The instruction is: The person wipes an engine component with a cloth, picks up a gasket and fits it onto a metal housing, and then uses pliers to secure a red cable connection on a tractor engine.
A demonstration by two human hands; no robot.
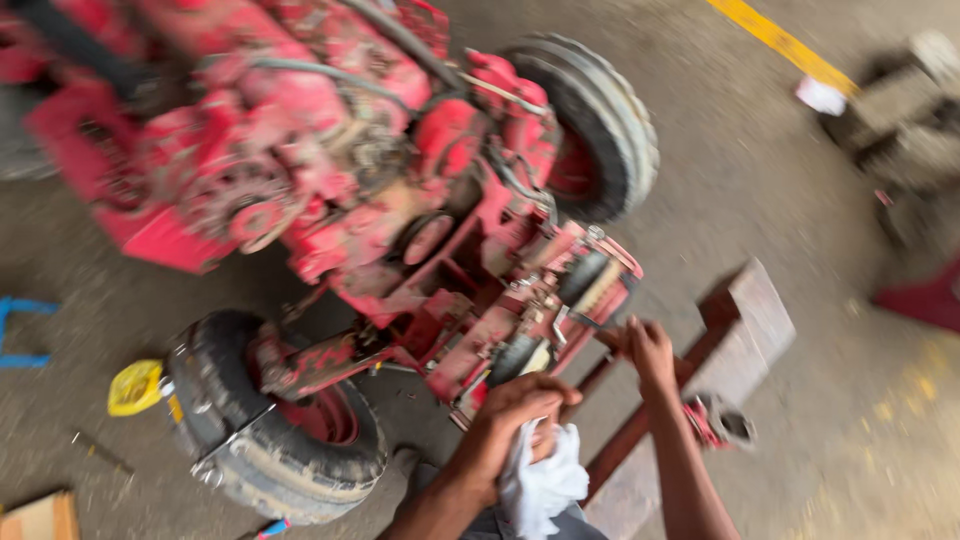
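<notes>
A red tractor (330, 170) fills the upper left, its engine bare and its front end toward me. My left hand (515, 415) is closed around a white rag (545, 485) just below the tractor's front bracket (540, 320). My right hand (648, 350) reaches up to the right edge of that bracket and grips a small part there; the blur hides what it is. One front tyre (270, 440) is at lower left, the other tyre (600, 120) at top centre.
A rusty red steel frame with a flat plate (745, 335) lies on the concrete floor under my right arm. A yellow object (135, 388) sits beside the lower tyre. Grey machine parts (905, 120) and a yellow floor line (785, 45) are at upper right.
</notes>
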